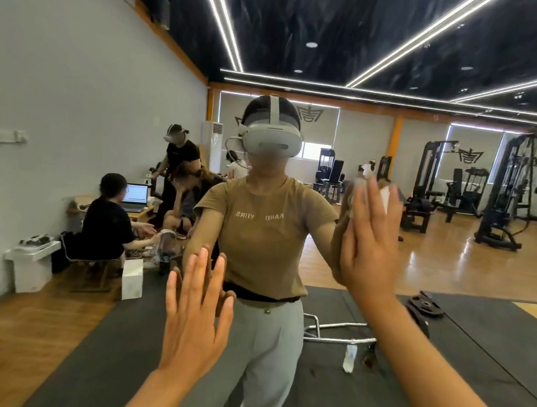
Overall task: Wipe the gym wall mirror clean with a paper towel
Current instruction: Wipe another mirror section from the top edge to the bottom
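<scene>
I am pressing my right hand (371, 241), fingers straight, flat over the paper towel (386, 195) against the mirror (417, 265) up on the right, while my left hand (196, 314) is resting open-palmed on the glass lower left, holding nothing.

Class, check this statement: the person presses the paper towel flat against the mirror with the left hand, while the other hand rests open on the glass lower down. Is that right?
Not quite. In the head view the right hand presses the paper towel against the mirror; the left hand is the one that rests open on the glass lower down.
</scene>
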The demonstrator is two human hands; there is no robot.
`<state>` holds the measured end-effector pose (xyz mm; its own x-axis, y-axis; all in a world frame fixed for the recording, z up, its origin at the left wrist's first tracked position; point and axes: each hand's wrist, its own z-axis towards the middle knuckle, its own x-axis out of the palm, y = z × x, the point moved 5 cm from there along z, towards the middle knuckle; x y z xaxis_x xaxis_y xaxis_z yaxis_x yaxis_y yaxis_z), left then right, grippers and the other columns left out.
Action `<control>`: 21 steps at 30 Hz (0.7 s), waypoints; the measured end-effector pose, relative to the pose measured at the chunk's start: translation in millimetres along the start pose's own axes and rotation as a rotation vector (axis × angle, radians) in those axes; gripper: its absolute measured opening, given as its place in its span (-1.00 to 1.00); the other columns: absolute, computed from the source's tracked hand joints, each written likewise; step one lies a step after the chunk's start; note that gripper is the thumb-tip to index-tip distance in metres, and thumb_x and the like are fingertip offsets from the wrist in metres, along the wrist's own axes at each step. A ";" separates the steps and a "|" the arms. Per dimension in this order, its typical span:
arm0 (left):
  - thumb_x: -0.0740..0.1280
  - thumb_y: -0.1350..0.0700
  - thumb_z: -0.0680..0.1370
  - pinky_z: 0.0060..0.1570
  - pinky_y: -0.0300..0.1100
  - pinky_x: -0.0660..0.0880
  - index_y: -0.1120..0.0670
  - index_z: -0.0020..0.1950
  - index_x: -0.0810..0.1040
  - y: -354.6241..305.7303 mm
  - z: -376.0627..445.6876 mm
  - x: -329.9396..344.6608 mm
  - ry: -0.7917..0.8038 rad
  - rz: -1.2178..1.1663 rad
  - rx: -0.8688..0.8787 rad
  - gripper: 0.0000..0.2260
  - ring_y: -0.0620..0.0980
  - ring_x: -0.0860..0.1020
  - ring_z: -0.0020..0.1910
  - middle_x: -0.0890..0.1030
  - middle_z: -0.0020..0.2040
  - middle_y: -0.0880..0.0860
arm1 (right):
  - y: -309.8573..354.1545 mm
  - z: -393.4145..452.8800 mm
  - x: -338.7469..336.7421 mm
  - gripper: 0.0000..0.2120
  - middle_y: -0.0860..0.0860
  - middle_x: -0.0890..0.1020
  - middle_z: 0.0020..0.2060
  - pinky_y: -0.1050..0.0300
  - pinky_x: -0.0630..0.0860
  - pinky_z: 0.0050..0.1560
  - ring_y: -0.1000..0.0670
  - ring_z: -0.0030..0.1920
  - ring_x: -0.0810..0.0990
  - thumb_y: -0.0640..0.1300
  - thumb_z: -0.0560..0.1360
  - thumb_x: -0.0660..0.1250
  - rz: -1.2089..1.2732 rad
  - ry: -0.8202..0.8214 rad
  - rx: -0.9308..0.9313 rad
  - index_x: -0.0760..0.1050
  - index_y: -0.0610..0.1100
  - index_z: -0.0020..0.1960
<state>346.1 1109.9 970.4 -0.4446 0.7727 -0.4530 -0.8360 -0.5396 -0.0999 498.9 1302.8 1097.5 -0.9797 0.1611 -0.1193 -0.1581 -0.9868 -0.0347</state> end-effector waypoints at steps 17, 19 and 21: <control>0.05 -0.03 0.66 0.55 0.17 -0.06 0.09 0.65 0.01 5.2 -2.7 3.9 0.030 -0.002 0.015 -0.42 0.11 -0.01 0.63 -0.06 0.66 0.09 | 5.1 -119.3 7.4 -0.44 -0.04 0.14 0.59 -0.19 0.07 0.57 -0.23 0.58 0.12 -0.28 0.59 0.19 -0.087 0.367 -0.387 0.17 -0.20 0.57; 0.06 -0.03 0.66 0.55 0.18 -0.05 0.08 0.65 -0.01 4.9 -2.2 5.0 0.023 0.004 0.020 -0.41 0.11 -0.01 0.63 -0.05 0.66 0.10 | 8.8 -84.1 8.6 -0.48 -0.08 0.17 0.58 -0.20 0.06 0.57 -0.23 0.58 0.12 -0.29 0.61 0.21 -0.089 0.310 -0.380 0.20 -0.23 0.55; 0.06 -0.03 0.66 0.56 0.17 -0.06 0.08 0.65 -0.02 5.0 -2.9 6.2 0.009 0.011 0.021 -0.41 0.12 -0.01 0.63 -0.05 0.66 0.11 | 14.1 -43.9 8.6 -0.49 -0.12 0.21 0.55 -0.19 0.04 0.57 -0.23 0.57 0.13 -0.31 0.59 0.22 -0.078 0.253 -0.359 0.22 -0.25 0.53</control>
<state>340.0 1111.0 964.5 -0.4513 0.7634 -0.4621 -0.8374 -0.5412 -0.0763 493.6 1291.0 1052.4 -0.8985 0.2775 -0.3401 -0.1338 -0.9111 -0.3900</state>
